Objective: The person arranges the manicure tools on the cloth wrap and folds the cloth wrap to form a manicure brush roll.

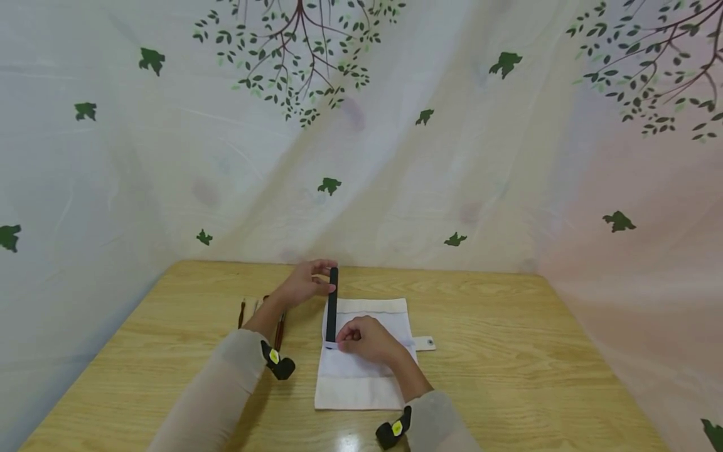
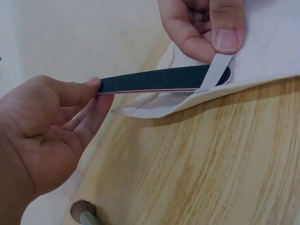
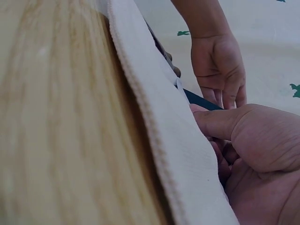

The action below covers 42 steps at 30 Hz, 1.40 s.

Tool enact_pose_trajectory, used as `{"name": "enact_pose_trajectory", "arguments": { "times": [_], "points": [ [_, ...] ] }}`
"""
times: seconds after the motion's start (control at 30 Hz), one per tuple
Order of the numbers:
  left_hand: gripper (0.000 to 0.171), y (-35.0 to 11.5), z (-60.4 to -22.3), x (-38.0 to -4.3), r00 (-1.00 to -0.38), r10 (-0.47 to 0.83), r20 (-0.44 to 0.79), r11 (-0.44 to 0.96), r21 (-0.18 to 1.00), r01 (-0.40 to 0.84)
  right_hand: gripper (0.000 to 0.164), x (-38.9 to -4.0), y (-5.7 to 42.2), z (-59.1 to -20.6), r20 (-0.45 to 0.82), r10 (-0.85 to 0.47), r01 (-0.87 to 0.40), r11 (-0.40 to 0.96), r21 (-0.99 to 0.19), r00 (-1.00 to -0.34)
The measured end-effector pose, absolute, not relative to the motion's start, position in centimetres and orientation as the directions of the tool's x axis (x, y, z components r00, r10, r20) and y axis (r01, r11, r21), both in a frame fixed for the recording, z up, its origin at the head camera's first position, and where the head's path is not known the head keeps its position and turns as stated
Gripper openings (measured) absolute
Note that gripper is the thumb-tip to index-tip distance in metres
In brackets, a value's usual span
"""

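Note:
My left hand [image 1: 305, 285] pinches a long black nail file [image 1: 332, 307] by its far end, thumb on top and fingers beneath. The file [image 2: 154, 79] has a thin red and white edge, and its rounded near tip passes under a white elastic band [image 2: 214, 74]. Between thumb and curled fingers, my right hand [image 1: 369, 339] pinches that band close to the file. The band belongs to a white cloth case [image 1: 361, 392] spread flat on the table, with the file along its left side. In the right wrist view, the right hand [image 3: 262, 145] partly hides the file.
Left of the case lie several slim tools, among them a brown-handled one [image 1: 279, 333], partly behind the left arm. A soft brush head [image 2: 83, 210] shows in the left wrist view. A snap strap [image 1: 425, 343] sticks out right. Behind the wooden table [image 1: 508, 364] hangs a leaf-patterned curtain [image 1: 384, 207].

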State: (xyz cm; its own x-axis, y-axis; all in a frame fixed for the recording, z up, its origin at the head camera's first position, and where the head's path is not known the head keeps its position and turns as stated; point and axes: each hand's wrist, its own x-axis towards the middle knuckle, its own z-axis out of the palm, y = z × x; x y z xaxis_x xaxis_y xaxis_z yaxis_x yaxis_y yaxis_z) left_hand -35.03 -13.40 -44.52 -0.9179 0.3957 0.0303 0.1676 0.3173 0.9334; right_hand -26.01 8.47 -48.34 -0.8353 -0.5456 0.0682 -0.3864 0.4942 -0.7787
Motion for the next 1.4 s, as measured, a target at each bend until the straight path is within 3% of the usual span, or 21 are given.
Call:
{"name": "enact_pose_trajectory", "arguments": {
  "times": [0.53, 0.93, 1.4],
  "points": [
    [0.058, -13.5, -45.6, -35.4, -0.887, 0.46, -0.033, 0.234, 0.968, 0.086, 0.006, -26.1, 8.5, -48.4, 0.078, -0.552, -0.4, 0.492, -0.773, -0.83],
    [0.056, -13.7, -45.7, -34.8, -0.888, 0.446, -0.113, 0.265, 0.964, 0.01, 0.005, -26.0, 8.6, -48.4, 0.047, -0.564, -0.38, 0.489, -0.785, -0.824],
    [0.041, -13.8, -45.8, -34.8, -0.885, 0.452, -0.114, 0.323, 0.946, 0.043, 0.006, -26.1, 8.5, -48.3, 0.055, -0.551, -0.381, 0.497, -0.78, -0.832]
  ]
}}
